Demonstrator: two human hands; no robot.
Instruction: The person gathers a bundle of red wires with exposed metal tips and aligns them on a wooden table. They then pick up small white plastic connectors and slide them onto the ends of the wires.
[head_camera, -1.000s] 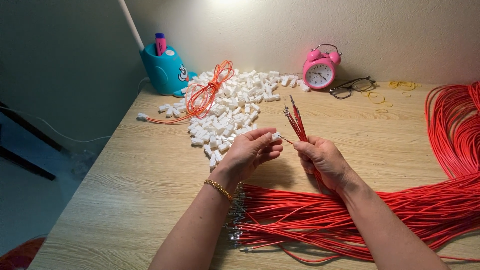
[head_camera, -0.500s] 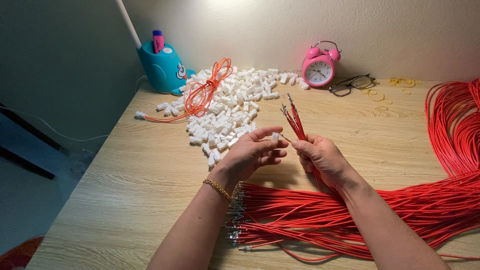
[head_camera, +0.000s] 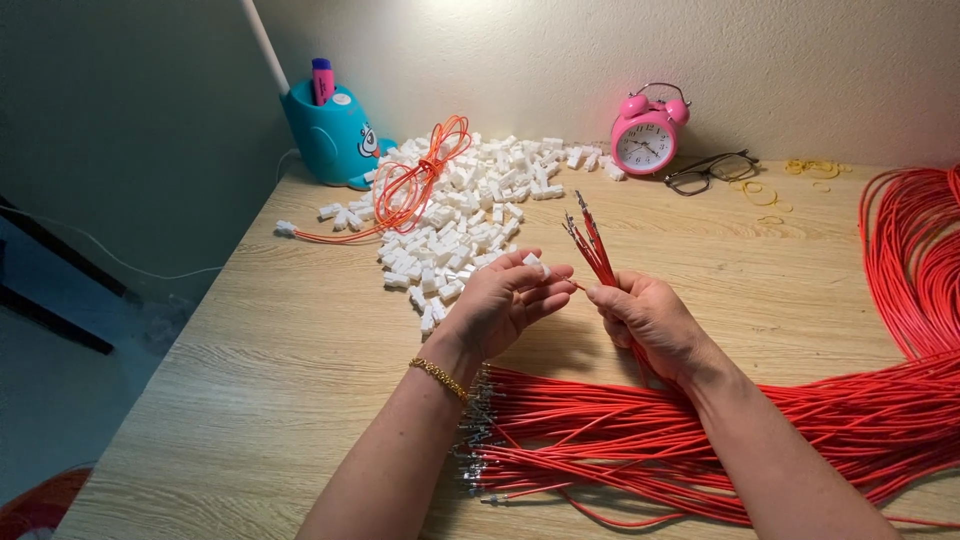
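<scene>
1. While the left hand (head_camera: 510, 300) pinches a small white plastic connector housing (head_camera: 533, 262) at its fingertips, the right hand (head_camera: 650, 318) is clenched around a small bunch of red wires (head_camera: 598, 250), whose metal-tipped ends fan up toward 12 o'clock.
2. One wire from that bunch bends toward 9 o'clock, and its tip sits just beside the housing; the gap between the two hands is small. I judge the step in hand to be seating a wire terminal into the housing.
3. To do it well, keep the housing's open end turned toward 3 o'clock, facing the wire, and hold the wire close behind its metal tip so it does not buckle.
4. Push straight, not at a slant; whether the terminal has gone in is too small to tell.
5. Keep the spare wires gripped low in the right palm, so their tips stay clear of the fingers.
6. Below the hands, toward 6 o'clock, a large sheaf of red wires (head_camera: 640, 460) lies across the counter (head_camera: 250, 400) and sweeps round to 3 o'clock.
7. At 11 o'clock lies a heap of white housings (head_camera: 470, 215), with an orange wire coil (head_camera: 420, 180) resting on it.
8. Farther out stand a blue pen holder (head_camera: 335, 135) at 11 o'clock and a pink alarm clock (head_camera: 647, 130) at 12, with black glasses (head_camera: 712, 170) at 1.
</scene>
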